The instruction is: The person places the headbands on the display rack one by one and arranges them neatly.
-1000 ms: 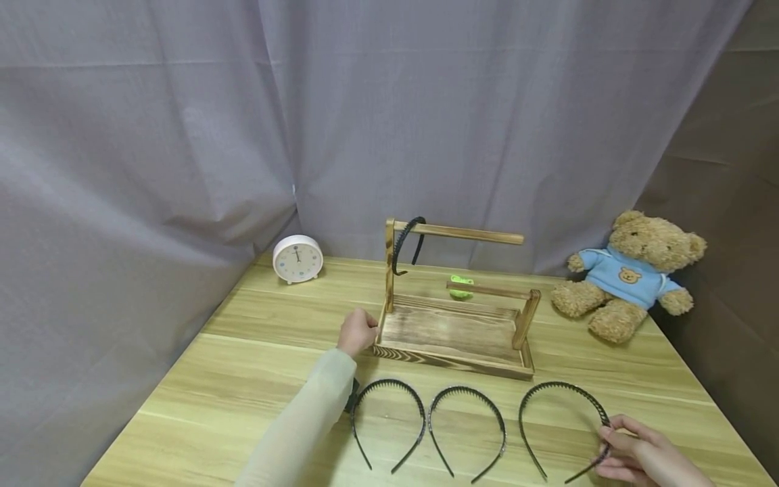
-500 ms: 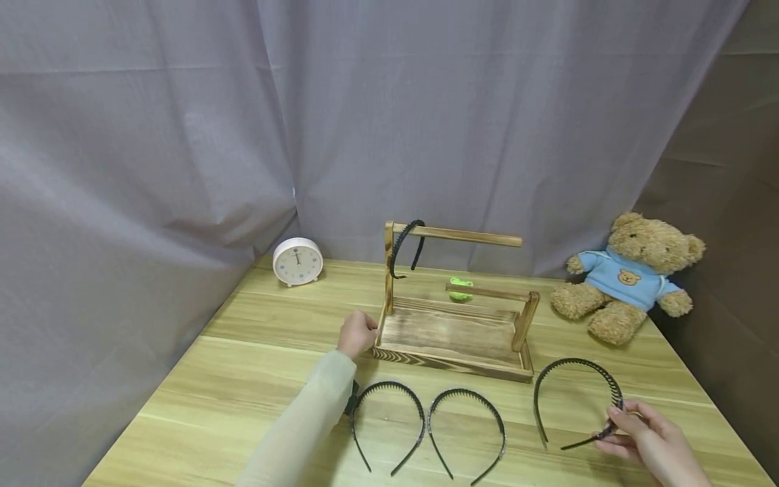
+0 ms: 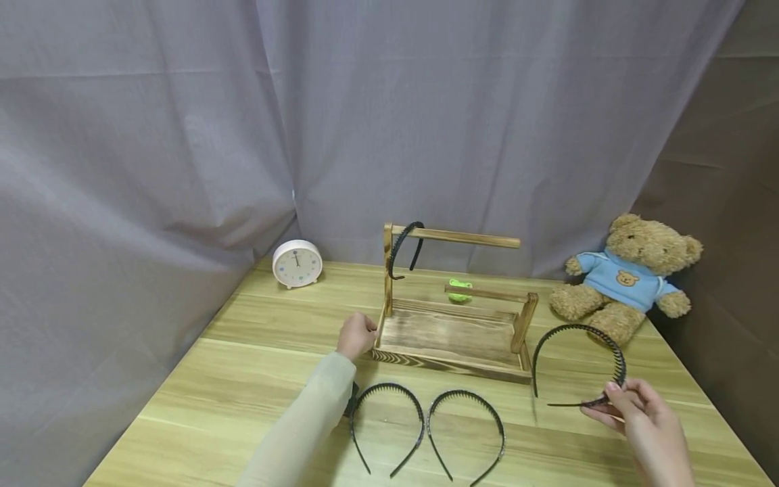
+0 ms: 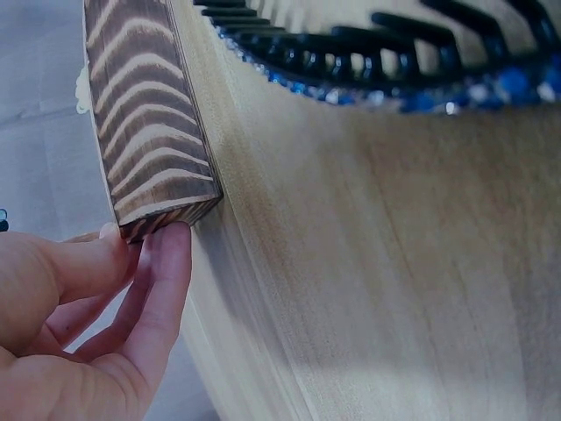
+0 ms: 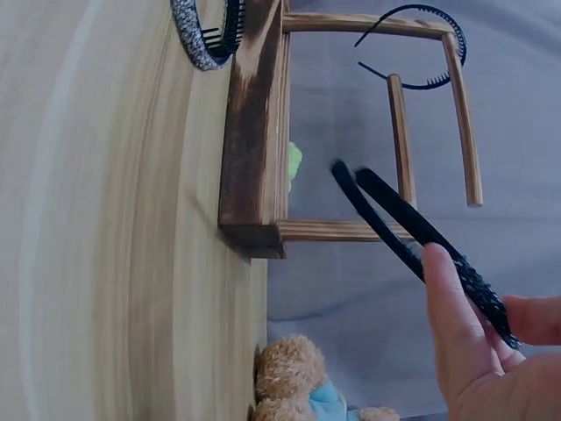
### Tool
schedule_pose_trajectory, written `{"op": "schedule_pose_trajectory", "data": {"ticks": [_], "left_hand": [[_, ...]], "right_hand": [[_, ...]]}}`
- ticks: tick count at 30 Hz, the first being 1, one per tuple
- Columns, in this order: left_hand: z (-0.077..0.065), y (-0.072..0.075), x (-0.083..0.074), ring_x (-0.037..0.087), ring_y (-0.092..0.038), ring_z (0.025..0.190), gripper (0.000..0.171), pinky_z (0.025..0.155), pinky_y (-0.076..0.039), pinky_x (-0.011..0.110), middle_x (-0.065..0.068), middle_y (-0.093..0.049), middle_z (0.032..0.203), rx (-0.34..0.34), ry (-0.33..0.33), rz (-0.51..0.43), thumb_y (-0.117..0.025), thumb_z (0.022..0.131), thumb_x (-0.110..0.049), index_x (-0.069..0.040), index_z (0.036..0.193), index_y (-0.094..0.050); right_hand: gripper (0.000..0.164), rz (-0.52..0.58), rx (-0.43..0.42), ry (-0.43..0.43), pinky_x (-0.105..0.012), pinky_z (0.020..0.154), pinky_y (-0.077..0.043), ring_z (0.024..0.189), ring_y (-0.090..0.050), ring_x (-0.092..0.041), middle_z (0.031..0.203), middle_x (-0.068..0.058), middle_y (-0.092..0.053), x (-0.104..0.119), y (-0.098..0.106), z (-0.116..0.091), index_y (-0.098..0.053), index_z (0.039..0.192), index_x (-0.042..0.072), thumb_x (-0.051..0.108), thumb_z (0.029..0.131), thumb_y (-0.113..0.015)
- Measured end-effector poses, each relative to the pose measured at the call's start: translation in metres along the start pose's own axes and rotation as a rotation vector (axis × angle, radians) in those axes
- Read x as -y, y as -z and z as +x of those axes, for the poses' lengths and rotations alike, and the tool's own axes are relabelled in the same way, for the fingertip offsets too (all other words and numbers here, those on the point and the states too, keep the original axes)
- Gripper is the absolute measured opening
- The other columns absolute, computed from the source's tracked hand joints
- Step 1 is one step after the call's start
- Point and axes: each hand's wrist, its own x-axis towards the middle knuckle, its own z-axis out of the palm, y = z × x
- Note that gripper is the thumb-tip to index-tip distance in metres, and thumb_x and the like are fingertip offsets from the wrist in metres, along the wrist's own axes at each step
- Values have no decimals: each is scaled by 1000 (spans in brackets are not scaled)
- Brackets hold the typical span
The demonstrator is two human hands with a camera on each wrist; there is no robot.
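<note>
My right hand (image 3: 648,419) pinches a black toothed headband (image 3: 619,362) by one side, lifted above the table. In the right wrist view the held headband (image 5: 408,215) appears edge-on, between thumb and fingers. At the left end of a wooden rack (image 3: 450,368), my left hand (image 3: 356,336) grips its low edge; the left wrist view shows thumb and fingertips at the corner of the striped wood (image 4: 153,132). Another black headband (image 3: 395,250) hangs on the rack's upper bar (image 3: 468,237), close to the post. The lower bar (image 3: 487,293) carries nothing.
Two more headbands (image 3: 421,419) lie side by side in front of the rack. A white clock (image 3: 297,264) stands at the back left. A teddy bear (image 3: 629,277) sits at the right, and a green item (image 3: 459,296) lies behind the rack. Grey curtain (image 3: 426,122) backs the table.
My right hand has lifted the headband off the table and moved it away from me, toward the rack's right end and the bear. The left hand has stayed at the rack's edge.
</note>
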Motion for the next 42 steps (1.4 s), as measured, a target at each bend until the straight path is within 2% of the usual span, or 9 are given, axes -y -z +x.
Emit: {"op": "schedule_pose_trajectory", "data": {"ticks": [3,9,12,16,24,34,37,42], "left_hand": [[0,0,0,27,-69,83,11,75,-57,39,15,-74,91,-2,-4,1,-72,84,-3,4,92,-75],[0,-1,0,28,-69,84,10,75,-57,40,15,-74,91,-6,-1,0,-72,84,-3,4,91,-75],[0,-1,1,29,-69,84,10,76,-57,40,16,-74,91,-3,9,2,-72,84,-3,3,92,-75],[0,-2,2,30,-69,85,11,76,-57,40,16,-74,92,1,14,-4,-71,85,-2,4,93,-75],[0,-2,2,31,-69,88,11,78,-57,41,17,-74,94,6,22,-9,-71,85,-2,4,94,-75],[1,-3,1,30,-70,87,10,78,-57,41,17,-74,93,10,14,0,-72,84,-2,3,92,-75],[1,-3,2,30,-70,87,10,77,-57,41,17,-74,93,7,7,1,-71,84,-2,3,92,-75],[2,-2,2,30,-70,87,10,78,-57,41,17,-74,93,10,7,-3,-71,85,-2,3,92,-75]], "right_hand": [[18,62,-62,60,-31,71,-60,72,-71,-14,81,3,-62,2,-6,-1,-46,97,6,23,100,-53],[20,146,-172,120,-30,69,-59,72,-71,-13,82,2,-65,8,-18,0,-48,100,2,21,99,-55],[17,223,-217,157,-30,67,-59,71,-71,-13,82,1,-65,12,-23,2,-50,98,1,16,98,-57],[14,345,-245,218,-32,64,-59,68,-72,-17,80,-3,-65,17,-31,4,-50,91,0,10,96,-59],[16,475,-325,315,-33,61,-59,63,-70,-18,78,-8,-60,26,-46,9,-49,86,-4,4,94,-61],[22,509,-292,450,-34,63,-59,64,-71,-21,78,-11,-60,35,-65,18,-45,81,-3,5,94,-61],[21,544,-272,504,-35,63,-59,63,-70,-20,78,-11,-59,36,-72,23,-46,81,-4,4,93,-61],[21,536,-229,558,-35,64,-59,64,-70,-21,76,-11,-58,39,-82,31,-45,80,-4,4,95,-58]]}}
